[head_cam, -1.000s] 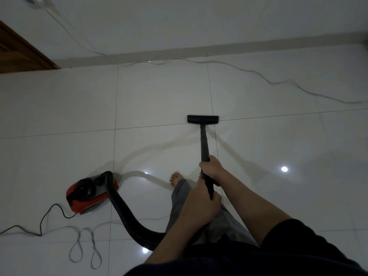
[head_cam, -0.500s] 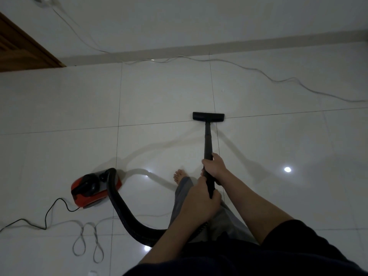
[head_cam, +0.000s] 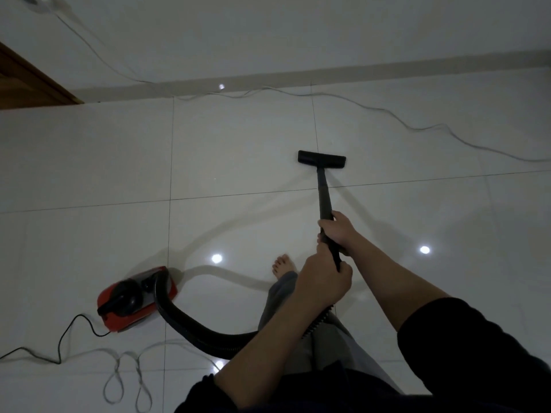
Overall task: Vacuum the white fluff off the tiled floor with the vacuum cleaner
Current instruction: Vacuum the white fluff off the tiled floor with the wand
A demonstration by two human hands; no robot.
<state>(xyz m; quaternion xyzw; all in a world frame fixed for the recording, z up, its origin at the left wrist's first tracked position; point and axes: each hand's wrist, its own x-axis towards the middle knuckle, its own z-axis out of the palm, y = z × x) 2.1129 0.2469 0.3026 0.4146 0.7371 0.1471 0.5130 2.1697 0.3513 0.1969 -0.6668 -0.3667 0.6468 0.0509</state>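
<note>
1. Both hands are on the black wand [head_cam: 325, 201]. Right hand [head_cam: 340, 232] is wrapped round it higher up the tube, left hand [head_cam: 323, 281] is curled round the grip end just behind. Nothing loose, solid two-handed hold.
2. Floor head [head_cam: 322, 159] sits flat on the tiled floor [head_cam: 238, 150], just past a grout line, well out in front of the bare foot [head_cam: 283, 265].
3. Red canister [head_cam: 135, 298] is parked off to the left w/ the ribbed hose [head_cam: 190, 324] curving back to the wand. Black power cord [head_cam: 59, 344] trails off left, and a grey cable [head_cam: 396, 117] runs along near the wall.
4. Progress: tbh can't spot any white fluff. Room's dim and the tiles are pale, so it could be there and just not show. Can't say how much is done vs left. My guess is mid-stroke, prob more passes over the other tiles needed.
</note>
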